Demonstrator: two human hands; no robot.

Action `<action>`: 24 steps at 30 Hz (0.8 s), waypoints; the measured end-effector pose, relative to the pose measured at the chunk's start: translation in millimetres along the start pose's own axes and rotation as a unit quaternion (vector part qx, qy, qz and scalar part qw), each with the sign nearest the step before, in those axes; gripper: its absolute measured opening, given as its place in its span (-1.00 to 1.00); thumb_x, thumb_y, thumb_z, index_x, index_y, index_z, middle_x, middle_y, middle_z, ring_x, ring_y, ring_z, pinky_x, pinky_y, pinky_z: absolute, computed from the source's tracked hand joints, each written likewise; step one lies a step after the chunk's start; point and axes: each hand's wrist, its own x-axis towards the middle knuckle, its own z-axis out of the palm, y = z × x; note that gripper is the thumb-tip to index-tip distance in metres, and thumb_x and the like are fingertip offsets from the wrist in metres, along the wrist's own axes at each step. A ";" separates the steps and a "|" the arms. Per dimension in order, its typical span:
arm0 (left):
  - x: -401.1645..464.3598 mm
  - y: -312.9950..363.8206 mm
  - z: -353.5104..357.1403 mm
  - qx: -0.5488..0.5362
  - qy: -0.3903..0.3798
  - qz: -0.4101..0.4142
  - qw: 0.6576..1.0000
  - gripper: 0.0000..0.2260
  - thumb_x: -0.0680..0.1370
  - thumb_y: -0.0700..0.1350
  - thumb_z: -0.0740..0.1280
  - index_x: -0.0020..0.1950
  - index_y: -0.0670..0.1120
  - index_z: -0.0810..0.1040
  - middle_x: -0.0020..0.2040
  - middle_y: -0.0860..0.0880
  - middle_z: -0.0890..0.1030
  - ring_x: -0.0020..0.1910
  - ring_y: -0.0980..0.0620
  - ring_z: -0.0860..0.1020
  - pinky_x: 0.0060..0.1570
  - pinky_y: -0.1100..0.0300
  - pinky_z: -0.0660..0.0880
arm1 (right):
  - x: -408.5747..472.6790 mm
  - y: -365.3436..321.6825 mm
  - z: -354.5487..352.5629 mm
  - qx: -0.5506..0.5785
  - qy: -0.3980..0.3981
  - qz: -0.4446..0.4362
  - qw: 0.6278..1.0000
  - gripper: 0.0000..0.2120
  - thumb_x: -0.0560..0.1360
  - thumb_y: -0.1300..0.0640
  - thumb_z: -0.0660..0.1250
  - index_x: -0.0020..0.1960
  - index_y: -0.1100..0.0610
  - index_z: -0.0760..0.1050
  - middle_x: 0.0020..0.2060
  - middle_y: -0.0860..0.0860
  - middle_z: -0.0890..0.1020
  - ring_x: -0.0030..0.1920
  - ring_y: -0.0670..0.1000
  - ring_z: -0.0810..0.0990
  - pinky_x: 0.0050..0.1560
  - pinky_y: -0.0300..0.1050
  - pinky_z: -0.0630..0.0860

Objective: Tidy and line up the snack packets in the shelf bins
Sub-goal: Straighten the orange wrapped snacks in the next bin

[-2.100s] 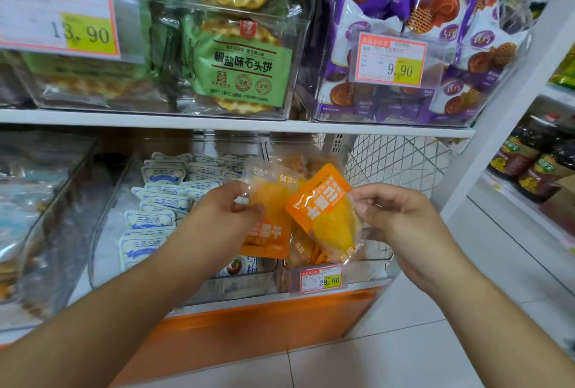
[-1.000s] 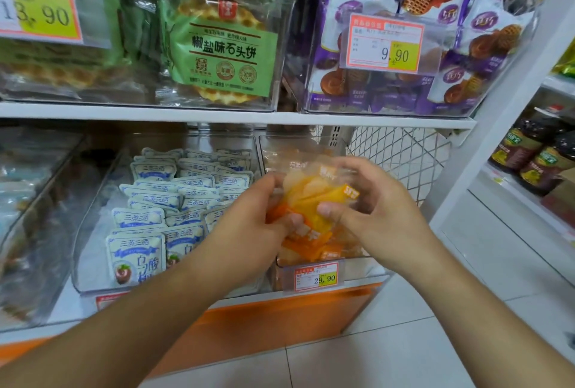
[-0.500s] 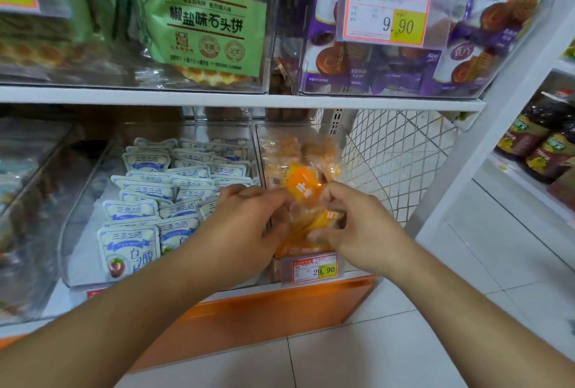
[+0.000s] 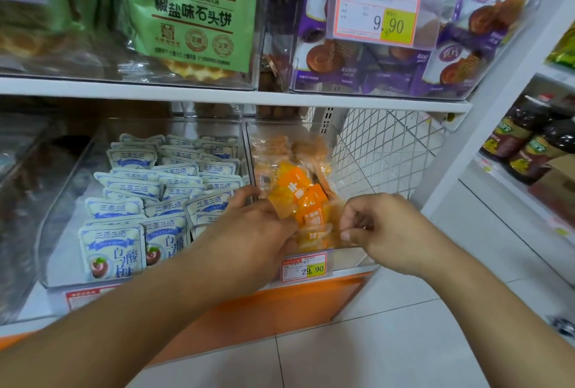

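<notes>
1. Both hands had dropped lower into the clear bin (image 4: 348, 144) since half a second before, and the orange packets (image 4: 298, 197) that had been held up in front of the shelf now lay at the bin's front, on top of the paler packets behind.
2. The left hand (image 4: 258, 232) lay over the bin's left front corner, fingers curled against the orange packets' left edge, gripping them there.
3. The right hand (image 4: 382, 229) sat just right of the packets, its fingertips (image 4: 350, 225) pinching the clear wrapper edge of the lower orange packet.
4. Directly below the two hands a 29.90 price tag (image 4: 303, 266) hung on the bin's front.
5. Left of the left hand, the blue-and-white plum packets (image 4: 140, 197) stood in rows in the neighbouring bin.
6. Above both hands, the upper shelf (image 4: 217, 96) carried green cracker bags (image 4: 193, 14) and purple biscuit packs (image 4: 357, 57).
</notes>
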 end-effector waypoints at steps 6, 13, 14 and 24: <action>9.8 -3.9 11.2 0.012 -0.020 -0.019 1.000 -0.80 0.67 0.09 0.21 0.19 0.15 0.59 0.09 0.07 0.65 0.29 -0.02 0.48 0.38 0.13 -0.11 | -2.1 6.7 6.1 -0.067 -0.068 -0.019 0.995 -0.70 0.59 0.25 0.35 0.11 -0.12 0.68 0.01 -0.22 0.69 0.04 -0.22 0.64 0.06 -0.36 0.53; 11.0 -6.7 5.0 0.005 -0.025 -0.020 0.999 -0.75 0.69 0.08 0.19 0.31 0.16 0.56 0.17 0.06 0.64 0.37 -0.06 0.36 0.33 0.17 -0.07 | -0.2 5.9 10.1 -0.097 -0.092 -0.023 0.991 -0.73 0.67 0.16 0.28 0.23 -0.12 0.64 0.12 -0.14 0.64 0.11 -0.07 0.58 0.15 -0.19 0.55; 10.1 -6.9 2.6 0.005 -0.010 -0.009 1.000 -0.78 0.67 0.05 0.25 0.25 0.15 0.61 0.10 0.04 0.67 0.31 -0.07 0.44 0.32 0.17 -0.05 | 0.0 5.1 9.7 -0.097 -0.102 -0.021 0.990 -0.73 0.66 0.18 0.28 0.22 -0.10 0.65 0.10 -0.14 0.64 0.09 -0.08 0.58 0.10 -0.24 0.52; 5.6 -14.7 6.6 -0.002 0.025 0.000 1.000 -0.76 0.57 0.10 0.20 0.01 0.17 0.68 -0.21 0.10 0.68 -0.03 -0.01 0.60 0.17 0.30 0.05 | 2.0 3.3 8.3 -0.035 -0.003 -0.012 0.999 -0.76 0.49 0.31 0.40 -0.19 -0.03 0.59 -0.19 -0.13 0.62 -0.11 -0.13 0.56 -0.11 -0.26 0.47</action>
